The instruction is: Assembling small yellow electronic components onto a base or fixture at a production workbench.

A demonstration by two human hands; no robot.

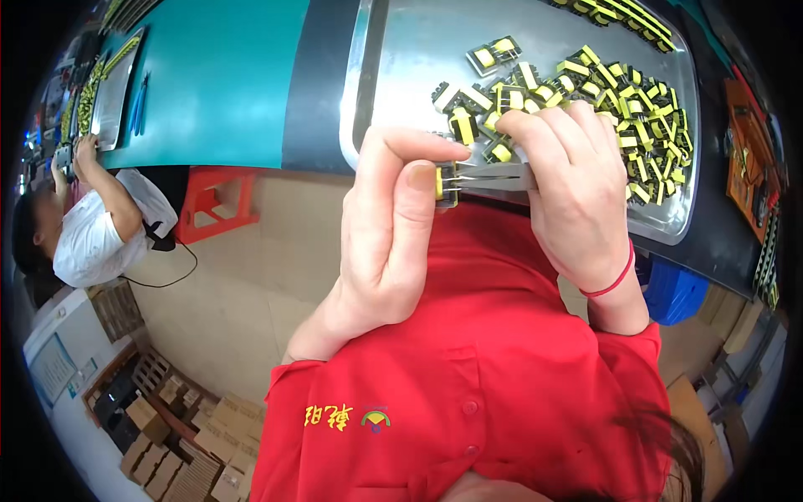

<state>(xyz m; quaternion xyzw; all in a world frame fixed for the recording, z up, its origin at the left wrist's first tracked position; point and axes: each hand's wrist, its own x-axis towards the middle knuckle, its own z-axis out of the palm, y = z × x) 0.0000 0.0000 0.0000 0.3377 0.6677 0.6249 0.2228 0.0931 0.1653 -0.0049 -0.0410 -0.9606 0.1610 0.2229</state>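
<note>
In the head view, pinching a small black-and-yellow component (447,184) with metal pins between thumb and fingers of the left hand (381,222); clamping slim silver metal tweezers (517,177) in the closed fingers of the right hand (577,184), tips at the pins; by the near edge of a shiny, round-cornered metal tray (410,71) bearing heaped black-and-yellow components (644,130).

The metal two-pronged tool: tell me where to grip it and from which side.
Best grip the metal two-pronged tool by its broader end, coming from the right, as the right hand does. Its slim prongs point left at the yellow-and-black component in the left hand, so a grip there would likely get in the way.
</note>
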